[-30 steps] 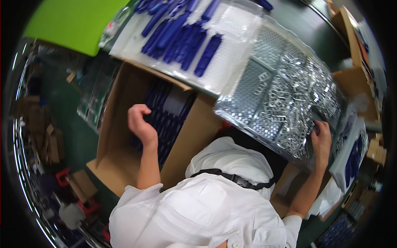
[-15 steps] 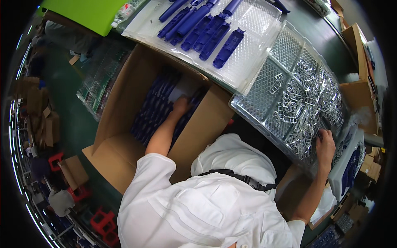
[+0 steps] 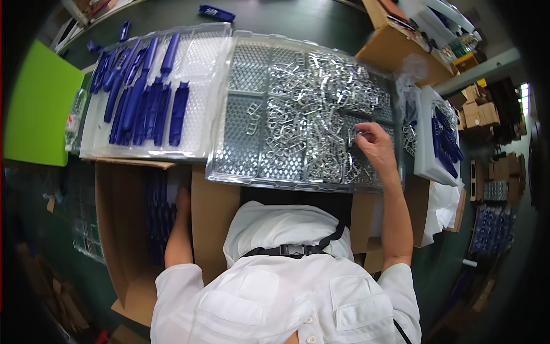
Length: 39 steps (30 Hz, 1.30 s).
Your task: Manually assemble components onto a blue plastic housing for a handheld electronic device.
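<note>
Right hand [image 3: 375, 146] pinching a small metal clip [image 3: 360, 135] between thumb and fingertips, just above the heap of silver clips [image 3: 309, 114] spread over the clear blister tray [image 3: 240, 166]. Left hand [image 3: 182, 202] sunk into the open cardboard box [image 3: 114, 229], down and well to the left of the right grip, lying among the dark blue plastic parts [image 3: 157, 215] stacked inside; fingers hidden in shadow, so cannot tell whether that grip is spread or closed on one. Farther left of the clip tray, a second clear tray [image 3: 197, 80] on the green worktop [image 3: 309, 20], carrying a row of blue handles [image 3: 143, 97] over only its left part. Judging by this: early to midway, with much of that tray bare, many clips loose, and the box well stocked.
</note>
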{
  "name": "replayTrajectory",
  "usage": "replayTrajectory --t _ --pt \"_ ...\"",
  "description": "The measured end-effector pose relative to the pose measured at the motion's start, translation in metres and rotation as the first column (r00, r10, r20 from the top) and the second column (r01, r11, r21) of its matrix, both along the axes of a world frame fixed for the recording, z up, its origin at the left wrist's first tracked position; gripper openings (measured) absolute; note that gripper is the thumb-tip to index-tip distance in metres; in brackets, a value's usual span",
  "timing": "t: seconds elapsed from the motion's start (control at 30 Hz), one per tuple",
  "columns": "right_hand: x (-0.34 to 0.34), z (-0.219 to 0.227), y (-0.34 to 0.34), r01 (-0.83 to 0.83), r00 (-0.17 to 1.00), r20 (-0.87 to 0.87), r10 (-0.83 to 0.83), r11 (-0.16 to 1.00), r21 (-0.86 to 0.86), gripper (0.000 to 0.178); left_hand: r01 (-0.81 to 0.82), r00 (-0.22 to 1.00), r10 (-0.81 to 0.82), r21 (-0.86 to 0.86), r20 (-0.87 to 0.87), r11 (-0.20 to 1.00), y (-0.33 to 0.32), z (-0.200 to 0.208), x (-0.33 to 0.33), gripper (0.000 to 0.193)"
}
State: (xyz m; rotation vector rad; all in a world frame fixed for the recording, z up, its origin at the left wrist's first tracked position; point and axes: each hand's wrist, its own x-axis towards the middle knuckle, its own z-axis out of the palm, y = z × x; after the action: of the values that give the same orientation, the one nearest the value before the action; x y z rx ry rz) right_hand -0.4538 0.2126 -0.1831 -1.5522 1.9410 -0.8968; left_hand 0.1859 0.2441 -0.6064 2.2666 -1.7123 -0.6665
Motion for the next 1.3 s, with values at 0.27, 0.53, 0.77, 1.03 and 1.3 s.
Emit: replayTrajectory --t 0.27,0.53,0.77,1.03,1.3 --pt "-0.004 0.005 0.010 -0.131 0.960 -0.263 0.095 0.984 -0.120 0.025 -0.212 0.892 0.218 0.059 -0.396 0.976 0.041 0.034 0.045 0.041" --pt "0.009 0.008 0.006 -0.046 0.851 -0.524 0.025 0.999 -0.027 0.039 -0.710 -0.056 0.374 0.300 -0.926 0.636 0.085 0.174 0.014 0.034" --pt "0.002 -0.002 -0.012 -0.218 0.731 -0.673 0.117 0.974 -0.068 0.033 -0.684 -0.142 0.101 0.171 -0.985 0.709 0.090 0.323 -0.062 0.042" --pt "0.006 -0.014 -0.016 -0.329 0.526 -0.840 0.135 0.943 -0.055 0.011 -0.308 -0.046 -0.179 -0.156 -0.983 0.939 0.046 0.441 -0.181 0.044" --pt "-0.024 0.011 0.003 -0.166 0.929 -0.369 0.019 0.914 -0.371 0.013 0.253 -0.209 -0.105 -0.157 -0.972 0.955 0.012 0.504 -0.305 0.051"
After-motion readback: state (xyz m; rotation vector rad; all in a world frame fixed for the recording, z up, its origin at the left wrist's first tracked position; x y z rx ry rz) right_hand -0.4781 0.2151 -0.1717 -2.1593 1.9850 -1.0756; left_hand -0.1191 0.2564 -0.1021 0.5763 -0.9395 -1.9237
